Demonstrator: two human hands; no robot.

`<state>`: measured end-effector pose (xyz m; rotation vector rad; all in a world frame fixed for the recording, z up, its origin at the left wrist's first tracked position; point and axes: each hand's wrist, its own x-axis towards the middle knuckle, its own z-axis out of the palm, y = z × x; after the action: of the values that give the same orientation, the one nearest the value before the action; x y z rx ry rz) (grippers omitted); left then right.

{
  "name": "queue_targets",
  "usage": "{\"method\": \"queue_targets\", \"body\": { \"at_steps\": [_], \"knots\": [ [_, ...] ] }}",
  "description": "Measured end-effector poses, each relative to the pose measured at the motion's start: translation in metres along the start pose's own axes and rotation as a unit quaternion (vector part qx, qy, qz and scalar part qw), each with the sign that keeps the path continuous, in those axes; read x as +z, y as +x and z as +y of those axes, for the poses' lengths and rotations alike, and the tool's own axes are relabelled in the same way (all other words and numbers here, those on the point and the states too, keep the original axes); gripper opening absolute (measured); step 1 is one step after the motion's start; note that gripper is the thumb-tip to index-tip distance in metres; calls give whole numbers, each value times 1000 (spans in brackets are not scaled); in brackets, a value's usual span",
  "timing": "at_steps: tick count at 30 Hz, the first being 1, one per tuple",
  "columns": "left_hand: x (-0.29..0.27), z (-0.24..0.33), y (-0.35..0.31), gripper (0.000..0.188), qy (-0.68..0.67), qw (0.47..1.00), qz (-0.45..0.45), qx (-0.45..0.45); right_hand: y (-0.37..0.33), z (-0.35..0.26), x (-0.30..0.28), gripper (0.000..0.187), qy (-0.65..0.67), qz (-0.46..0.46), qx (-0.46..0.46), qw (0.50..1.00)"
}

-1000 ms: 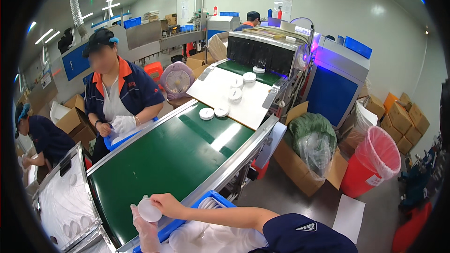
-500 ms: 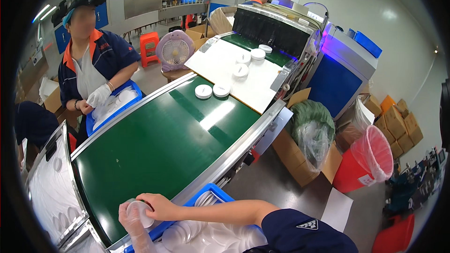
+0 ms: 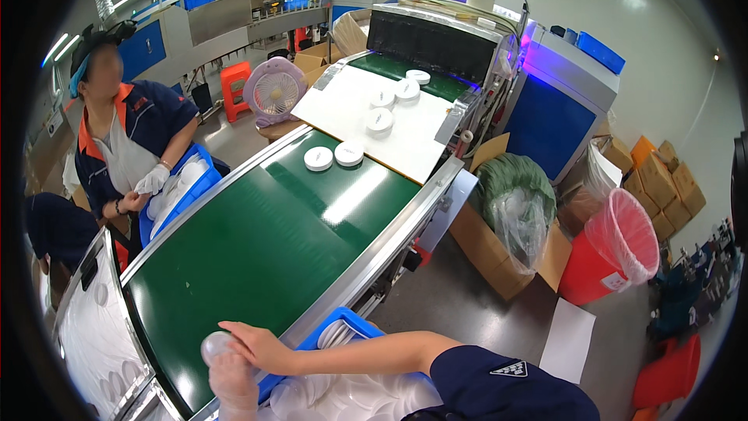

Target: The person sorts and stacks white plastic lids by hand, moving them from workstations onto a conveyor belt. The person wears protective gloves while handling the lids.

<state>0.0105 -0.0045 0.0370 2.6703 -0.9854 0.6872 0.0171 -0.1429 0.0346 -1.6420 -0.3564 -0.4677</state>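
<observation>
Over the near edge of the green conveyor belt (image 3: 257,242), a round, whitish, translucent lid (image 3: 215,345) is in my hands. My left hand (image 3: 232,378), in a thin clear glove, is closed around its lower side. Bare, my right hand (image 3: 265,351) reaches across from the right with its fingers closed at the lid's edge; part of the grip is hidden. Just below my right forearm, a blue crate (image 3: 313,341) holds many white round lids (image 3: 366,398). Farther up the belt lie two white round lids (image 3: 333,157) with dark print.
More white lids (image 3: 379,121) rest on a white board (image 3: 327,101) before the machine's dark curtain (image 3: 432,43). A co-worker (image 3: 132,132) sits at the left with a blue crate (image 3: 204,179). At right stand an open carton (image 3: 487,257) and a red bin (image 3: 588,269).
The view has shifted slightly. My left hand has turned the lid, which now shows above its fingers; my right hand stays at it. The co-worker's head has turned.
</observation>
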Motion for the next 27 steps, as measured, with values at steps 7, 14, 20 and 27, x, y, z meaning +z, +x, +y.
{"method": "queue_targets", "body": {
  "at_steps": [7,14,20,27],
  "knots": [
    [-49,-110,-62,35,126,947,40,-292,-80,17,17,20,-147,-420,-193,874],
    [-28,-268,-302,33,23,938,84,-336,-95,19,47,34,-195,-500,-123,835],
    [-17,-262,-331,34,-1,903,-9,-431,-100,19,71,24,-232,-452,-131,851],
    [-31,-276,-353,40,-44,887,24,-460,-99,9,86,22,-154,-417,-241,863]
  ]
}}
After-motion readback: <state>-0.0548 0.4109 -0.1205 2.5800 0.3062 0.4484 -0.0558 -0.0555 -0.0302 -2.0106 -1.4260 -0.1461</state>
